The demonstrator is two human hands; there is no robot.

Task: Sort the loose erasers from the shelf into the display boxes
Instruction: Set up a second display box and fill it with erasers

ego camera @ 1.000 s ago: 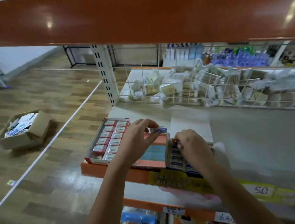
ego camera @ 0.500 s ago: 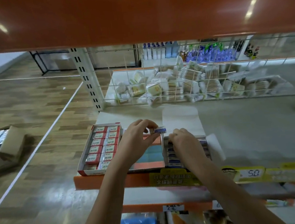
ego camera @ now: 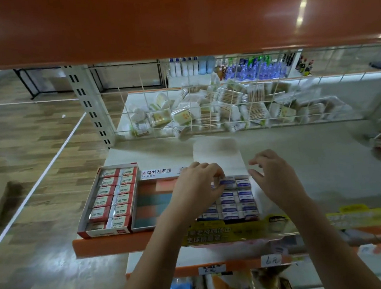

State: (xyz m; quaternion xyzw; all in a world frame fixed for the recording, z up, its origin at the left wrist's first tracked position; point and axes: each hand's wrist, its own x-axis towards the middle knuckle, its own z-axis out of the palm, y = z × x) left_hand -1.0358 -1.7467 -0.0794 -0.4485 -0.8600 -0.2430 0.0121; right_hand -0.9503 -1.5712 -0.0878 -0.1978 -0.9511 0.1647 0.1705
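While blue-label eraser (ego camera: 227, 182) is pinched by left hand (ego camera: 196, 189) at 12 o'clock row of blue eraser box (ego camera: 232, 200), box judged nearly filled; right hand (ego camera: 273, 179) hovers unclenched, grasping nothing, at 3 o'clock; red eraser box (ego camera: 111, 198) at 9 o'clock full; remaining loose erasers not visible.

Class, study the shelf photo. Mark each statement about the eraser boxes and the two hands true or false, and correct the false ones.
1. The red eraser box sits at the shelf's left end. True.
2. The left hand is over the red eraser box. False: it is at the blue eraser box, fingertips on a blue eraser.
3. The right hand grips an eraser. False: its spread fingers hold nothing.
4. The middle box holds pastel blocks. True.
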